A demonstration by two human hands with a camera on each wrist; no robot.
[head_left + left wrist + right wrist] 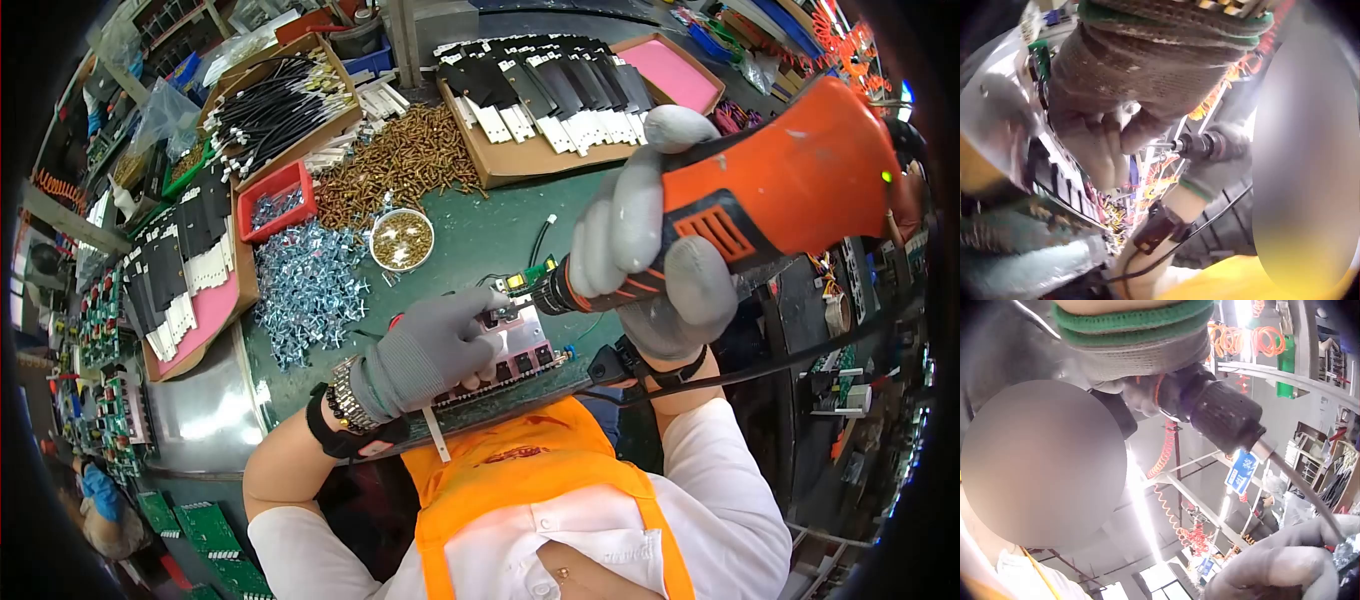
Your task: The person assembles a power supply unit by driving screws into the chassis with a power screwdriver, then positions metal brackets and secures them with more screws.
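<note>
My right hand (650, 235), in a grey glove, grips an orange power screwdriver (810, 165). Its black chuck (1225, 415) carries a long metal bit (1304, 487) that reaches down to my left fingertips. The gloved left hand (430, 345) lies over a circuit board (520, 362) with a metal plate and black components, at the bench's near edge. In the right wrist view, the left thumb and finger pinch a small silvery metal clip (1346, 557) at the bit's end. The palm covers the board's left part.
Loose metal clips (305, 285) and brass screws (410, 150) lie heaped beyond the left hand. A white cup (402, 240) of screws and a red bin (275, 200) stand near them. Cardboard trays (500, 175) hold black-and-white strips. A black cable (770, 365) crosses by the right wrist.
</note>
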